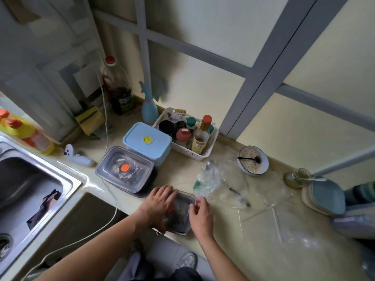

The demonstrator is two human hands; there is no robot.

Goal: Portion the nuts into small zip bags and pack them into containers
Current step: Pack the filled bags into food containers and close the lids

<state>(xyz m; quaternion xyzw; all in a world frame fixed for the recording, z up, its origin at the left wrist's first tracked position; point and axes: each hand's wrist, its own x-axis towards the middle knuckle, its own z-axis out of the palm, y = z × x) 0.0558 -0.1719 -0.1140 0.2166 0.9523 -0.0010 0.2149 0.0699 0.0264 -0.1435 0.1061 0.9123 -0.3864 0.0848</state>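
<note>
Two hands work one small clear container (180, 211) at the tabletop's (223, 250) near edge: the left hand (157, 205) presses flat on its lid, fingers straight, while the right hand (200, 214) pinches its right rim. It looks light, stiff and slippery, best held by opposite rims. A stacked grey-lidded container (124, 169) and crumpled plastic bags (211, 181) crowd either side.

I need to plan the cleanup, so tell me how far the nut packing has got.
Done, by the look of it: a grey lidded container sits closed with bagged contents showing through its lid. In hand: the left hand presses flat on the lid of a second container at the counter edge while the right hand holds its side. Left: loose plastic bags lie beside it; whether the blue container is filled cannot be seen.
</note>
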